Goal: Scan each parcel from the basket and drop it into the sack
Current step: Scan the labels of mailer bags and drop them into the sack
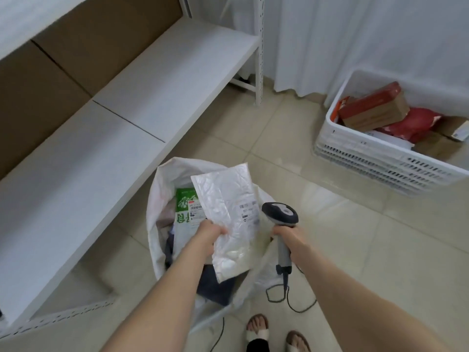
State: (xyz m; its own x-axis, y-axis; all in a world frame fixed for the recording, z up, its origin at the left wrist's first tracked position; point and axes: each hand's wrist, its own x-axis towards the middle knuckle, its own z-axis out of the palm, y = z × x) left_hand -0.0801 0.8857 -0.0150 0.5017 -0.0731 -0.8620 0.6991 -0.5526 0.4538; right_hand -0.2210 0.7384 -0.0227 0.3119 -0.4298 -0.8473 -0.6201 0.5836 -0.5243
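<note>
Both bare forearms reach forward and down from the bottom edge of the view. The left grip (212, 231) is curled round the near left edge of a parcel (228, 212), thumb on top and fingers hidden beneath, and holds it tilted over the open mouth of the sack (154, 199). The parcel is a flat white bubble mailer, crinkled and glossy, with a small printed label near its right edge. The right grip (289, 236) is wrapped tight round the grey handle of a scanner (280, 212), whose dark rounded head sits just beside the label. A thin black cable (286, 295) loops from the handle's base onto the tiled floor.

The sack is limp white woven plastic. Inside it lie a green-and-white packet (186, 201) and dark soft bags. The basket (368, 153), white slotted plastic, stands well apart at the right and holds a red-and-brown carton (370, 105) and a red pouch (416, 123). A white metal shelf (152, 97) runs along the left.
</note>
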